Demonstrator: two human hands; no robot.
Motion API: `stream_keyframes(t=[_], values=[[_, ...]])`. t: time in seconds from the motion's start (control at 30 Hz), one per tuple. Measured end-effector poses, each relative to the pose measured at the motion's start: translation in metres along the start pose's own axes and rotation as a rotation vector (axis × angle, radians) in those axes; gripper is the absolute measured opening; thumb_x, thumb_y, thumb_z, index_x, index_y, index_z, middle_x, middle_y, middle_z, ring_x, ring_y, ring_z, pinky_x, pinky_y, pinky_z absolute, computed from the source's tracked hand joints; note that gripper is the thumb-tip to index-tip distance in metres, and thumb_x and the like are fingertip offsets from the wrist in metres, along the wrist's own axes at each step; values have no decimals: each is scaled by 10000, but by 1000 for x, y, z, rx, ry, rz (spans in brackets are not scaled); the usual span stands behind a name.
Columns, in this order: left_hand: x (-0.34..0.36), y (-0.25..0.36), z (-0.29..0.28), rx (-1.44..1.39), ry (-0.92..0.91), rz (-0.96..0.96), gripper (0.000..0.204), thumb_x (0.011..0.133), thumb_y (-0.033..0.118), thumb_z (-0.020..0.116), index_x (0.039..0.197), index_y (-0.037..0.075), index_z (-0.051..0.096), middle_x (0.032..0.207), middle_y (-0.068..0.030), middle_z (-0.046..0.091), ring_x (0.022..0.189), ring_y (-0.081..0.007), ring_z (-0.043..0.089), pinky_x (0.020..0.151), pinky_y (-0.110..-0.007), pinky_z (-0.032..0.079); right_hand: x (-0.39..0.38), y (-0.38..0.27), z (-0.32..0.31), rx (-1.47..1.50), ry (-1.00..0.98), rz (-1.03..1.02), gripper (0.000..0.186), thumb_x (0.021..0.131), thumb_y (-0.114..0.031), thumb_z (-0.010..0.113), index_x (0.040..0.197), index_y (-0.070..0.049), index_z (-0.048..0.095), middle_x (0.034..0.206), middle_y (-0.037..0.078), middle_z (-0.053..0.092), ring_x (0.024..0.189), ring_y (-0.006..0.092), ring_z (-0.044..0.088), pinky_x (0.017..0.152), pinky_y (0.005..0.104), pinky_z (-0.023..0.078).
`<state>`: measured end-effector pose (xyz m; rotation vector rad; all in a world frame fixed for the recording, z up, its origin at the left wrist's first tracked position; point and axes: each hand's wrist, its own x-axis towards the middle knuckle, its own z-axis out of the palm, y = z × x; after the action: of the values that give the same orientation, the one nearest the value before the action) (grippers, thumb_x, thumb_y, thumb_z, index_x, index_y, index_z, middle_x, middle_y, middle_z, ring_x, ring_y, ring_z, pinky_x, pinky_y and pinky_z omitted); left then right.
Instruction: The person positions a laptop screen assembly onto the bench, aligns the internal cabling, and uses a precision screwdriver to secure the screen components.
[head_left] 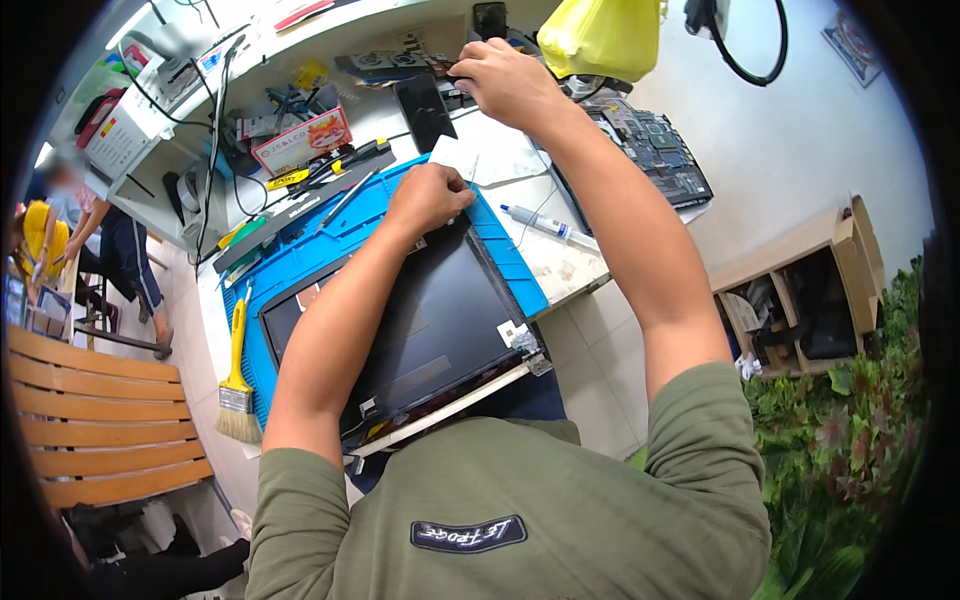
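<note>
My left hand (430, 203) is closed, its fingertips pressed together beside the far edge of a dark laptop screen panel (450, 310). Whatever those fingers may hold is too small to make out. The panel lies on a blue repair mat (510, 275), with metal hinge parts at its near right corner. My right hand (505, 85) reaches to the back of the table, fingers curled down among small dark parts beside a yellow plastic bag (600, 40). Its fingertips are partly hidden, so I cannot see what they grip. A black phone (425, 112) lies between the hands.
An opened laptop base (650, 150) with bare circuit boards sits on the right. Near it lies a clear tube with a blue end (550, 226). A yellow-handled brush (237, 385) rests at left; a red-and-white box (305, 142) stands behind. Other people are at far left.
</note>
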<state>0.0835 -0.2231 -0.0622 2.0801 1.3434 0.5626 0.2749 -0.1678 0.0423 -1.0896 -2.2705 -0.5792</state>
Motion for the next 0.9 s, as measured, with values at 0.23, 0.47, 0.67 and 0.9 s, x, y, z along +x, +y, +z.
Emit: stream_keyframes(t=[0.23, 0.47, 0.67, 0.9], values=[[-1, -10, 10, 171, 120, 99, 368, 875, 397, 856, 968, 41, 865, 909, -225, 810, 901, -404, 791, 873, -484, 616, -141, -101, -106, 409, 231, 171, 172, 964, -49, 775, 1127, 0, 798, 1099, 173, 760, 1005, 351, 708, 911, 433, 556], [-21, 9, 1, 228, 118, 103, 425, 867, 422, 862, 1096, 64, 860, 1027, -213, 820, 1016, -401, 787, 930, -488, 618, -323, -163, -90, 719, 236, 870, 131, 1083, -65, 659, 1086, 33, 746, 1024, 125, 732, 908, 201, 671, 833, 329, 531], [-41, 2, 7, 303, 249, 283, 392, 925, 383, 838, 1165, 73, 843, 1010, -154, 810, 1006, -401, 776, 940, -507, 618, -407, -230, -39, 1309, 270, 1539, 147, 1107, -132, 689, 1106, 11, 723, 920, 60, 713, 752, 102, 644, 651, 274, 561], [-122, 5, -32, 170, 242, 416, 259, 1039, 286, 746, 924, 54, 760, 889, -144, 759, 800, -371, 742, 715, -461, 587, -422, -256, -12, 995, -165, 1316, 136, 1041, -115, 747, 1116, -5, 717, 1027, 122, 730, 883, 245, 710, 757, 388, 621]])
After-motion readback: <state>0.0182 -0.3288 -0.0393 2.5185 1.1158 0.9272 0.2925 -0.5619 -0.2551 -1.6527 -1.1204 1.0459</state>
